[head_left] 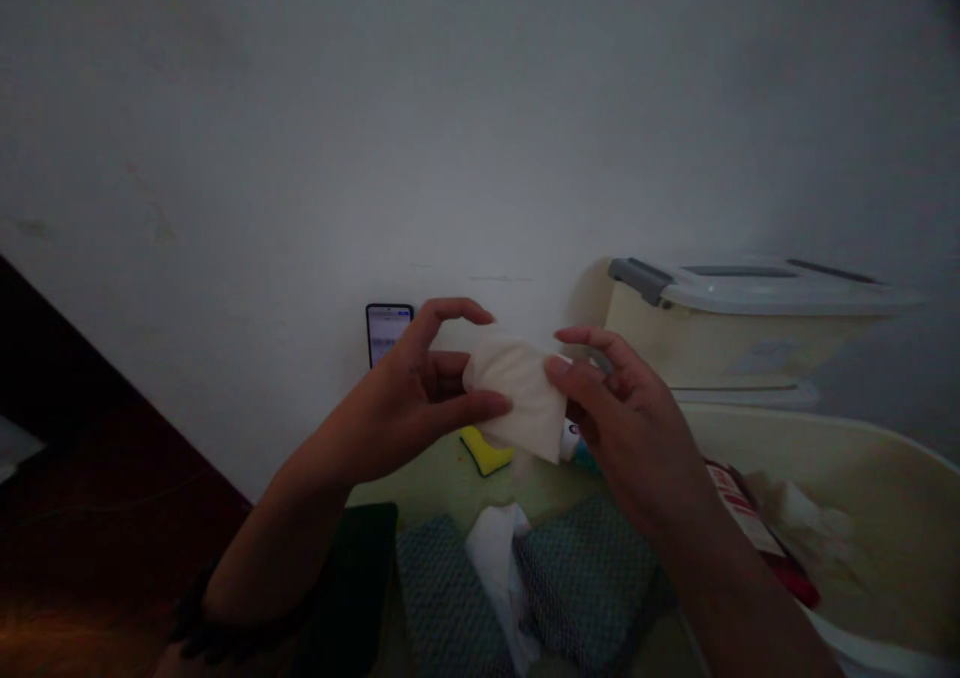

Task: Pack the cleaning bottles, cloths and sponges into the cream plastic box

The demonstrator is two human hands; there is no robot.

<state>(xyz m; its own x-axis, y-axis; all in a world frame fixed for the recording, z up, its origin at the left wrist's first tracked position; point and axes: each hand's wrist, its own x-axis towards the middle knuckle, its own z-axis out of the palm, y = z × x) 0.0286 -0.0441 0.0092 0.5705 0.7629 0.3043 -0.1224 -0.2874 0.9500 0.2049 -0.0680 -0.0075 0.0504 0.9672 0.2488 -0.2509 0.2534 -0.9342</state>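
Observation:
Both my hands hold one white folded tissue (521, 398) up in front of the wall. My left hand (409, 398) pinches its left edge with thumb and fingers, the index finger arched above it. My right hand (626, 423) grips its right edge with the fingertips. Below the tissue lie a yellow sponge (486, 450), two folded teal patterned cloths (450, 598) (589, 578) and a white sheet (499, 558) between them.
A phone (388, 330) with a lit screen leans against the white wall. A cream lidded bin (750, 328) stands at the right. A pale tub (885, 518) holds a red-and-white packet (750, 523) and crumpled white material. A dark wooden floor (90, 518) is at the left.

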